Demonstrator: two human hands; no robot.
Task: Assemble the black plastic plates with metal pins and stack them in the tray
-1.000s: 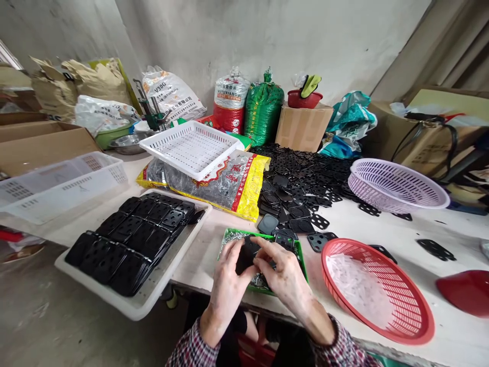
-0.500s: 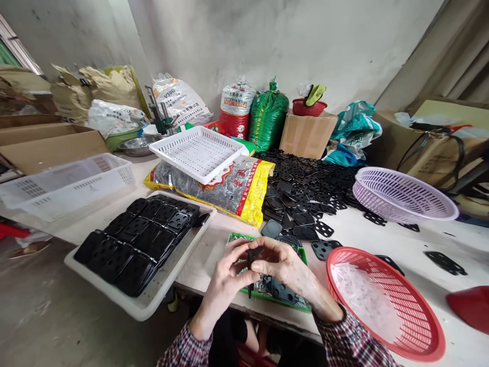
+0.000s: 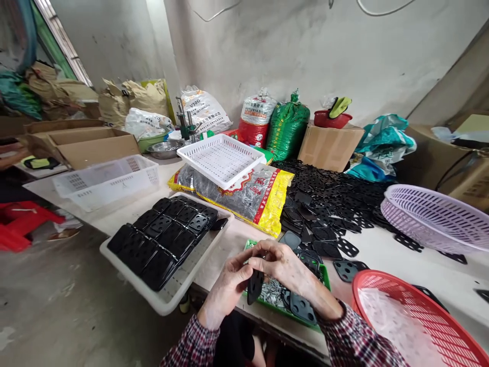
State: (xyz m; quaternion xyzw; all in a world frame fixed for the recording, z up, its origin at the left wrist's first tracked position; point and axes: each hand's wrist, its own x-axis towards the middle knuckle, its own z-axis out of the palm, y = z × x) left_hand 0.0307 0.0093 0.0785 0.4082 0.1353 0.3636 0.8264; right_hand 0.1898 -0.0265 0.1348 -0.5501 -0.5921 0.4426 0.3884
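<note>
Between my two hands is a black perforated plate (image 3: 255,286), held upright by its top edge. My left hand (image 3: 228,280) grips it with the thumb in front. Fingers of my right hand (image 3: 280,262) pinch the same top edge from the other side; whether they hold a smaller part too is hidden. Just below sits a green tray (image 3: 326,278) with small shiny metal pieces (image 3: 273,293) and more black plates (image 3: 302,306). On the left, a white tray (image 3: 162,306) carries rows of stacked black plates (image 3: 160,244).
A red basket (image 3: 431,290) of clear plastic pieces stands at right, with a lilac basket (image 3: 435,214) behind it. Loose black plates (image 3: 332,199) form a large heap at the back. A yellow-edged bag (image 3: 267,204) lies under a white basket (image 3: 219,158). Another person's arm (image 3: 11,155) shows far left.
The view has swung left and up, so things appear shifted right. The plate has turned from edge-on to show its holed face, and my hands have drawn closer together.
</note>
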